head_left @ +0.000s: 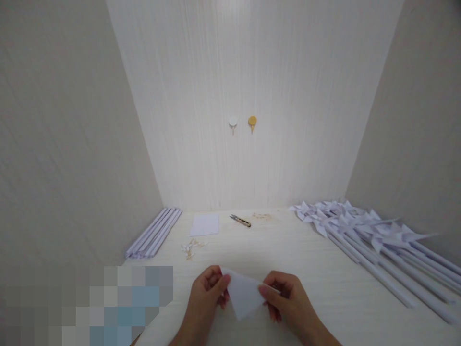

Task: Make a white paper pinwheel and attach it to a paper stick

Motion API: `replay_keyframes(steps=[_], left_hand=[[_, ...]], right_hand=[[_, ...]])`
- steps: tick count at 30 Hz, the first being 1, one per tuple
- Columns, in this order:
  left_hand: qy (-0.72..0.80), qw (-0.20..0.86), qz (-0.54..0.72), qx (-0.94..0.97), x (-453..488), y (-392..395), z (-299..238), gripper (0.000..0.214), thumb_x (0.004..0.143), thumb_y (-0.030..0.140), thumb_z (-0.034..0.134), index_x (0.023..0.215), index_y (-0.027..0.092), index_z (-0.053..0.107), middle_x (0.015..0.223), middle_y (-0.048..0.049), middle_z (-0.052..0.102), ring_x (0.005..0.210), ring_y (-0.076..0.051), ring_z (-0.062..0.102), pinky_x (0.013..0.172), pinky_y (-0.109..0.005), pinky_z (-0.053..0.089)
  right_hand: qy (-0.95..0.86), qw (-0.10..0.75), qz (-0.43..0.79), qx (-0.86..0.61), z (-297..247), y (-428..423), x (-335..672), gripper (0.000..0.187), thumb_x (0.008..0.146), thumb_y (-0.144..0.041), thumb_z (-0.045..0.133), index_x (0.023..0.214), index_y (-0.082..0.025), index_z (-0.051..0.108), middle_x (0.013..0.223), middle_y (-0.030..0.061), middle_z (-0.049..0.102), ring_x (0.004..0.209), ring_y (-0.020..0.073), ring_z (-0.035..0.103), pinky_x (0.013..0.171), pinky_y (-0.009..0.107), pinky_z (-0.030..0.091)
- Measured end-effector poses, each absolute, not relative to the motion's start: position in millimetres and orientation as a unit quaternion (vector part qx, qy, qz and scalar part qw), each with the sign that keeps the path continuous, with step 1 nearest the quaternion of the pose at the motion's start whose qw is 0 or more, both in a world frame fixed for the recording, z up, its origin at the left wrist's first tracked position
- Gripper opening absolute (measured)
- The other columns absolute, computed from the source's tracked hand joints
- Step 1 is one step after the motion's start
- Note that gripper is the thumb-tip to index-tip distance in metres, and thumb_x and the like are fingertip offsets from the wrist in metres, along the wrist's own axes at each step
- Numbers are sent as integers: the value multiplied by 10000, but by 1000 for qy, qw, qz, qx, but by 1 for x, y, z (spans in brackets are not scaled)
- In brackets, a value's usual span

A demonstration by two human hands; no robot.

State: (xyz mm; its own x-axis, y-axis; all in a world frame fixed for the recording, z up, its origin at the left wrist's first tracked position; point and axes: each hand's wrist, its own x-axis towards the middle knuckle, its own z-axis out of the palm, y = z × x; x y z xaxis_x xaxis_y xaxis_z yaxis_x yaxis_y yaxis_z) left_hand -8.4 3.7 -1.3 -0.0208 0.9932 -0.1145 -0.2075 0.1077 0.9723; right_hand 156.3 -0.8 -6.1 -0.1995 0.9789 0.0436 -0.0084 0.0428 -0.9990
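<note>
Between my two hands is a white sheet of paper (243, 293) folded into a triangle, one corner pointing down toward me. My left hand (209, 293) pinches its left corner between thumb and fingers. At the right corner my right hand (284, 295) grips it the same way, thumb on top. Beyond the hands, a small pair of thread snips (240, 220) lies on the table. A square stack or sheet of white paper (204, 225) is to the left of the snips.
Rolled paper sticks (154, 234) lie bundled at the left wall. Finished paper pinwheels (345, 221) on sticks are piled along the right. Small light-coloured bits (191, 248) and more tiny pieces (262, 216) are scattered on the table. White and yellow hooks (252, 121) are on the back wall.
</note>
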Motion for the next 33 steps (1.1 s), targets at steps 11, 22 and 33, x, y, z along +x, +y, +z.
replay_keyframes(steps=[11,22,33], left_hand=[[499,558,555,363,-7,-1,6,380,496,434,644,730,135,616,458,45,434,416,-66,376,392,-186,259],[498,544,581,343,-6,-3,14,277,514,359,637,659,126,599,526,17,502,448,-73,419,407,-182,310],[495,555,578,337,-9,-3,12,321,511,362,659,722,121,641,560,1,528,480,-72,419,438,-188,308]], right_hand=[[-639,315,520,-471,7,-14,148,164,618,-256,522,517,-162,435,389,-61,438,323,38,344,329,153,239],[-693,283,476,-461,10,-16,149,141,633,-199,504,514,-157,442,391,-55,451,351,46,349,359,157,254],[-702,270,472,-459,12,-18,149,154,646,-209,502,511,-164,442,396,-52,452,358,48,339,364,164,248]])
